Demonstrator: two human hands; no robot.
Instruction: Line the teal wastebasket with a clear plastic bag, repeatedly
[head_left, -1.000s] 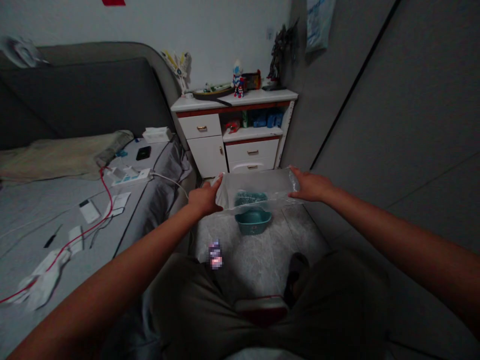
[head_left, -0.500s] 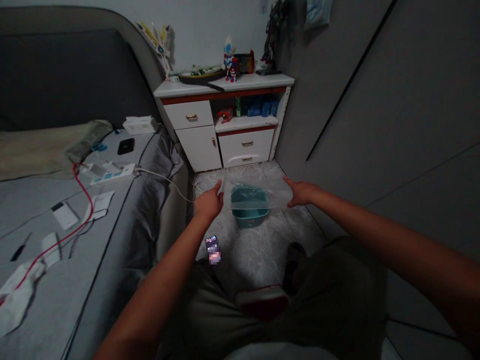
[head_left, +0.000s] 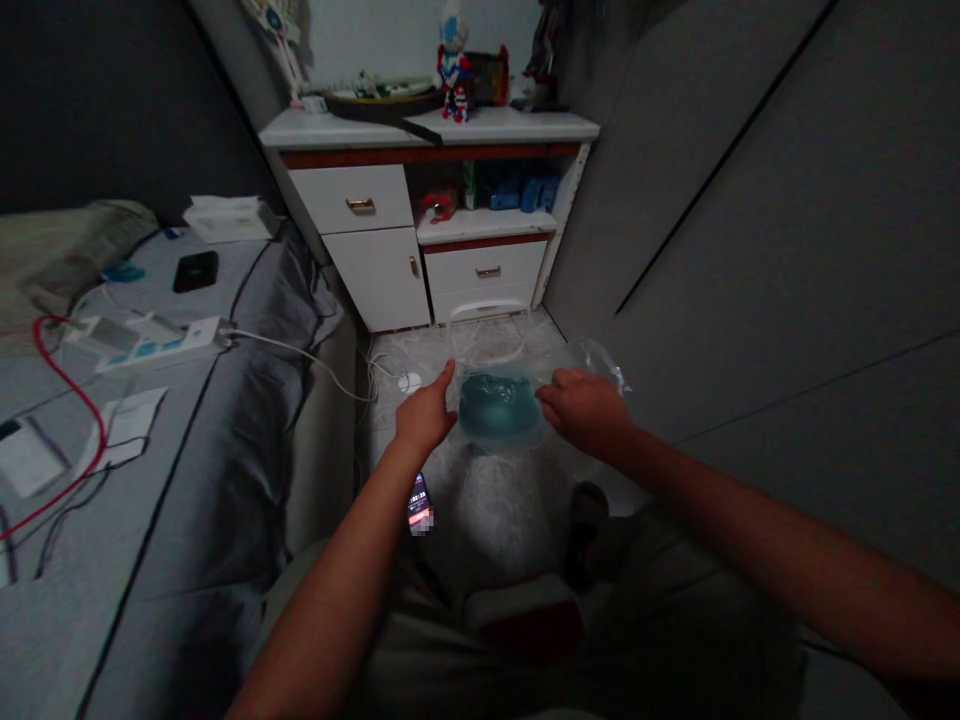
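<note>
A clear plastic bag [head_left: 551, 360] is stretched between my hands, over the open top of a teal bin [head_left: 499, 408] on the floor. My left hand [head_left: 426, 410] pinches the bag's edge at the left of the bin, thumb pointing up. At the right of the bin my right hand [head_left: 585, 408] is closed in a fist on the bag. A crumpled end of the film sticks out past its knuckles. The bin's colour shows hazily through the film. Behind the bin rises a thin white handle [head_left: 487, 308].
A lit phone [head_left: 420, 503] lies on the floor below my left hand. To the left, the bed [head_left: 217, 500] carries a power strip [head_left: 169, 345] whose white cable runs down to the floor. A white cabinet [head_left: 367, 280] stands ahead; grey wardrobe panels [head_left: 750, 250] line the right.
My right hand has turned over and closed into a fist, drawing nearer the left. The bag now lies lower across the bin, with its end bunched out to the right. The view has come closer.
</note>
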